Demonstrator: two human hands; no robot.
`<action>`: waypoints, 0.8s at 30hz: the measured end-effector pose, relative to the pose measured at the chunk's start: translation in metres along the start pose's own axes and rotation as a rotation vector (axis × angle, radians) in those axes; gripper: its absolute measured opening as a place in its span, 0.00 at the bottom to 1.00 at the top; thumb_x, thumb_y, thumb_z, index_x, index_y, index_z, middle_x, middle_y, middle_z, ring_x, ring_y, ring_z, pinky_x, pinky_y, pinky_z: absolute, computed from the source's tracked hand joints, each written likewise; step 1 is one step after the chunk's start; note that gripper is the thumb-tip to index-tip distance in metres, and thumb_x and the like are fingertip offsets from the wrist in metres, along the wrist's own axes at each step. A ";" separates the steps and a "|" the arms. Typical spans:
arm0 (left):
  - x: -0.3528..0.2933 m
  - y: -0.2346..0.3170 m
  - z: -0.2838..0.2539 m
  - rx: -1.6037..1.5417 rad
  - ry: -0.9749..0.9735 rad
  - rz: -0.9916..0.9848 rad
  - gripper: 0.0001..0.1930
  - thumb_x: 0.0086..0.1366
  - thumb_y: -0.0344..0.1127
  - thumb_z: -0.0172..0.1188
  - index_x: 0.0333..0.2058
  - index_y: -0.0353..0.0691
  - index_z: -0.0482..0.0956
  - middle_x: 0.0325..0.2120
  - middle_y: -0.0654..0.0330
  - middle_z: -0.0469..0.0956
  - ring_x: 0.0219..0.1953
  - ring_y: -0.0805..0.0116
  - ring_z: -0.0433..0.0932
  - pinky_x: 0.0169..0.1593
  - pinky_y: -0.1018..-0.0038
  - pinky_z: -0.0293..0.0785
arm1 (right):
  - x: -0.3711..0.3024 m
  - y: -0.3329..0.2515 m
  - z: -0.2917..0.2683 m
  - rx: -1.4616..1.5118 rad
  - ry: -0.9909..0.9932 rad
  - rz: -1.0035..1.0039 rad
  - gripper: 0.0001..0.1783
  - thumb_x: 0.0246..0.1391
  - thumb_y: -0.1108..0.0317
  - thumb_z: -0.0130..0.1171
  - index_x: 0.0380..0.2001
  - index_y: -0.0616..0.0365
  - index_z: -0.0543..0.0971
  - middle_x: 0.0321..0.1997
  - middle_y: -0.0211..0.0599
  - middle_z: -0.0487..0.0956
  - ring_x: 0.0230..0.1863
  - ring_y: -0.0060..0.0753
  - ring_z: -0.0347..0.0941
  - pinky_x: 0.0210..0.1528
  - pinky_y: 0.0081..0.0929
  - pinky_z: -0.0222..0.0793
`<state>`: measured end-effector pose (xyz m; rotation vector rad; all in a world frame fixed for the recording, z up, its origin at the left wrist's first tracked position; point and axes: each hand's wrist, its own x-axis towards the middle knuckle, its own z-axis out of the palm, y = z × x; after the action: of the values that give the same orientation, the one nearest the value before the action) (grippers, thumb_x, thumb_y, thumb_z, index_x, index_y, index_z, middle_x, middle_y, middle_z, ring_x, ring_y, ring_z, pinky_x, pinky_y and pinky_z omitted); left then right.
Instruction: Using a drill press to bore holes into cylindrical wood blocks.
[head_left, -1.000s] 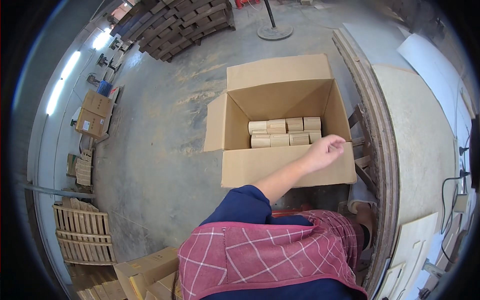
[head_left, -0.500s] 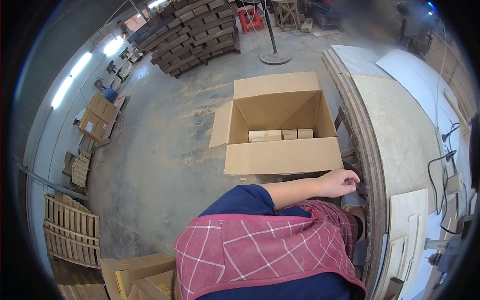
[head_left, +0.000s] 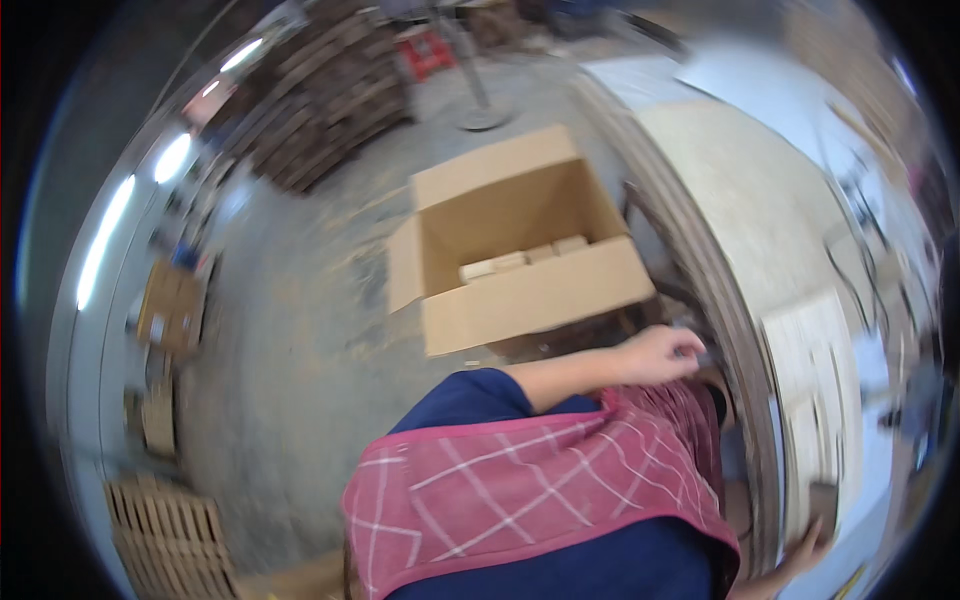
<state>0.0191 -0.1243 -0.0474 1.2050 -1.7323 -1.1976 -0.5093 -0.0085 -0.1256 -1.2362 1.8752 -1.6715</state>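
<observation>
My left hand (head_left: 662, 354) is held across the front of my body, just beyond the red checked apron (head_left: 530, 475) and beside the bench edge. Its fingers are loosely curled with a gap to the thumb, and I see nothing in them. At the lower right my right hand (head_left: 805, 550) reaches over the bench, its outstretched fingertips at the near end of a dark brown block (head_left: 824, 496). That block lies on pale wooden boards (head_left: 810, 350). Motion blur hides whether the fingers grip it. Ahead stands an open cardboard box (head_left: 540, 300) with several light wooden blocks (head_left: 508, 262) in a row inside.
A long bench (head_left: 730, 180) with pale sheets runs along my right, black cables (head_left: 850, 260) lying on it. Stacked dark timber (head_left: 320, 100), a red stool (head_left: 425, 52) and a round-based stand (head_left: 484, 118) are farther off. Cartons (head_left: 168, 305) and a slatted crate (head_left: 170, 535) stand left.
The view has turned right, so the box and bench appear shifted left. My right hand has come into sight by the brown block. My left hand keeps nearly the same pose.
</observation>
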 end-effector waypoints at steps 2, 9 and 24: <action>-0.001 0.005 -0.003 -0.052 -0.023 -0.004 0.14 0.57 0.35 0.55 0.41 0.36 0.72 0.30 0.61 0.76 0.31 0.76 0.74 0.35 0.79 0.71 | -0.009 -0.066 0.036 0.028 -0.001 0.099 0.15 0.47 0.67 0.58 0.36 0.66 0.74 0.35 0.40 0.76 0.33 0.26 0.71 0.30 0.20 0.67; 0.030 -0.008 0.018 -0.322 -0.311 -0.176 0.15 0.59 0.27 0.51 0.46 0.35 0.68 0.37 0.57 0.73 0.32 0.74 0.74 0.38 0.78 0.71 | -0.005 -0.080 0.056 -0.202 0.054 0.239 0.22 0.37 0.67 0.65 0.39 0.58 0.72 0.29 0.30 0.73 0.29 0.22 0.68 0.31 0.22 0.66; 0.071 0.012 0.062 -0.266 -0.648 -0.192 0.15 0.60 0.29 0.52 0.46 0.34 0.68 0.37 0.58 0.73 0.33 0.76 0.72 0.38 0.81 0.70 | -0.067 -0.129 0.039 0.015 0.083 0.271 0.19 0.40 0.78 0.60 0.39 0.57 0.72 0.34 0.25 0.74 0.36 0.17 0.68 0.39 0.17 0.64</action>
<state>-0.0630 -0.1712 -0.0539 0.8862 -1.8345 -2.0294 -0.3943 0.0281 -0.0352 -0.8723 1.9728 -1.6076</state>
